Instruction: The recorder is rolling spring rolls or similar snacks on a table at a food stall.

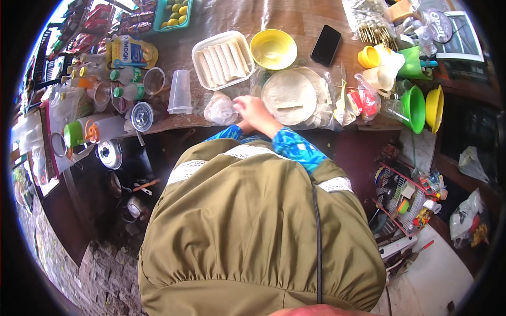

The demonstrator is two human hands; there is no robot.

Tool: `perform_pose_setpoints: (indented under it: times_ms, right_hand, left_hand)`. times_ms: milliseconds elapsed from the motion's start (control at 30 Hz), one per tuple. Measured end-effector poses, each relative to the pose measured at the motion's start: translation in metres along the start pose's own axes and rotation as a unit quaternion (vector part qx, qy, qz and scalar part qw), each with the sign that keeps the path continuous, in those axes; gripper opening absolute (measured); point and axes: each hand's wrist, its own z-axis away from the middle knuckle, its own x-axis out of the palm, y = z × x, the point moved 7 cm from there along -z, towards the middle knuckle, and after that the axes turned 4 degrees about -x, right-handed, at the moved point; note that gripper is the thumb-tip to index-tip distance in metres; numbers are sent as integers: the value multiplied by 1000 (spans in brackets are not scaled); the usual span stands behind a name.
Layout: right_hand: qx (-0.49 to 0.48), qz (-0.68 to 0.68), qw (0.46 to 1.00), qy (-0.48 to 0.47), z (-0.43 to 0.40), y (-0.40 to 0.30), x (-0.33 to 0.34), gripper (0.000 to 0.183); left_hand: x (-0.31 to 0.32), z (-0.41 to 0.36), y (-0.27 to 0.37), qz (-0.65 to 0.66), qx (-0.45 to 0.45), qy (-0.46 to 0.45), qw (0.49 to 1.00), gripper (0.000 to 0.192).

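Observation:
My right hand (pixel 255 114) reaches across the table's front edge, its fingertips at the side of a knotted-looking clear plastic bag (pixel 221 108) with pale contents. Whether the fingers grip the bag cannot be made out. Only a sliver of my left hand (pixel 245 126) shows beneath the right one; its fingers are hidden. Just right of the hands lies a round, pale wrapper sheet (pixel 290 91) with a thin strip of filling (pixel 289 107) across its lower part. More sheets (pixel 322 89) lie under it on clear plastic. Behind, a white plastic container (pixel 195 59) holds several rolled wrappers (pixel 223 63) side by side.
A yellow bowl (pixel 273 49) stands beside the container, with a black phone (pixel 326 45) farther right. A knife (pixel 343 75) lies near red packets (pixel 361 102). Upturned clear cups (pixel 180 93), bottles (pixel 128 91) and a milk pouch (pixel 132 53) crowd the left.

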Motion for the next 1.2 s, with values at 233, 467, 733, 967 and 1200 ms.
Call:
perform_pose_setpoints:
  times_ms: [233,467,733,967,1200]
  right_hand:
    - [-14,229,973,-28,73,56,-140,18]
    - [-87,330,939,-40,103,72,-141,24]
    - [-121,280,952,-24,86,72,-148,10]
    - [-181,246,951,-46,72,74,-140,14]
    - [-199,211,954,-80,72,76,-139,15]
  left_hand:
    - [-1,34,74,214,-185,-61,957,29]
    - [5,30,74,261,-182,-44,947,28]
    - [-3,48,129,-160,1,46,986,31]
    - [15,26,163,-423,152,124,885,60]
    - [32,23,157,-495,154,96,850,49]
